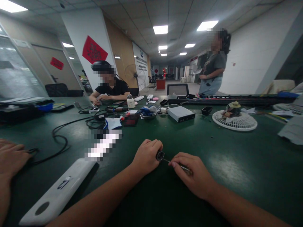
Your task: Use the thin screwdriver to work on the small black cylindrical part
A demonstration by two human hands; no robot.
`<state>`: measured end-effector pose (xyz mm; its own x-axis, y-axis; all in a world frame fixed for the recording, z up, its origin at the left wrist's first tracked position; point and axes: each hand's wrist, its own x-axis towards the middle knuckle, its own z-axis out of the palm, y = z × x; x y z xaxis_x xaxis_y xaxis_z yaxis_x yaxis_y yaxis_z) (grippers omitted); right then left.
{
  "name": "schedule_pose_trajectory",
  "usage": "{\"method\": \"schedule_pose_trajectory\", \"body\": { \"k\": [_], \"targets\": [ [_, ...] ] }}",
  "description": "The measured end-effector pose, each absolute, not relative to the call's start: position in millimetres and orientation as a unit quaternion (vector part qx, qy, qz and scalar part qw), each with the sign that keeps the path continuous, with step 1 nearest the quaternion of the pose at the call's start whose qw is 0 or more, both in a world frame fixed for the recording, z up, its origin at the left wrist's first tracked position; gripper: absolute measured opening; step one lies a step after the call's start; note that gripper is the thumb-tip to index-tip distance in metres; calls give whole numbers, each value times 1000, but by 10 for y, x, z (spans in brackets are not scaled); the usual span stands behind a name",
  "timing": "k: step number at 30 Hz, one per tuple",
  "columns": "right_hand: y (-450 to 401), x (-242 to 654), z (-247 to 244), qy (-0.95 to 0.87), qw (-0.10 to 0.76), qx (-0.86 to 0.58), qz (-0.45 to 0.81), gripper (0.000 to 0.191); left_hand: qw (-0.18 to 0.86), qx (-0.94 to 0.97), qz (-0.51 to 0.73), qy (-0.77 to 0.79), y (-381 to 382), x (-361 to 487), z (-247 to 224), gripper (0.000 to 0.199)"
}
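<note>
My left hand [146, 155] is closed around a small dark round part [160, 155], whose open end faces right. Most of the part's body is hidden by my fingers. Between the thumb and fingers of my right hand [193, 173] is a thin screwdriver [186, 169]. Its narrow metal shaft points left, and the tip reaches the round part's open end; whether it goes inside I cannot tell. Both hands are low over the dark green tabletop [236, 148].
A long white device [54, 192] lies left of my forearm, near another person's hand [14, 157]. Farther off are a black cable [60, 138], a silver drive box [181, 113] and a white fan grille [234, 123]. A seated person [113, 86] and a standing person [214, 67] are beyond.
</note>
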<state>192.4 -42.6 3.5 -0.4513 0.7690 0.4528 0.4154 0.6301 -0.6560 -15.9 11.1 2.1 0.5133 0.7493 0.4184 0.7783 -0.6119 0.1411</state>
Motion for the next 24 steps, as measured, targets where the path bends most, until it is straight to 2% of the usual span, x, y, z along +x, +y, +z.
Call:
{"method": "schedule_pose_trajectory", "body": {
  "k": [5, 9, 12, 16, 24],
  "targets": [
    [-415, 1933, 31, -806, 405, -361, 237, 17, 29, -870, -223, -438, 110, -158, 23, 9],
    [-423, 1915, 49, -827, 375, -331, 258, 17, 33, -871, -224, -436, 110, -164, 20, 9],
    [-431, 1923, 56, -826, 363, -357, 241, 19, 32, -872, -222, -436, 110, -160, 18, 10],
    [-428, 1945, 46, -808, 388, -386, 219, 19, 33, -869, -222, -440, 112, -152, 22, 10],
    [-416, 1910, 40, -829, 374, -324, 260, 16, 31, -863, -226, -451, 116, -168, 34, 10]
  ]
}}
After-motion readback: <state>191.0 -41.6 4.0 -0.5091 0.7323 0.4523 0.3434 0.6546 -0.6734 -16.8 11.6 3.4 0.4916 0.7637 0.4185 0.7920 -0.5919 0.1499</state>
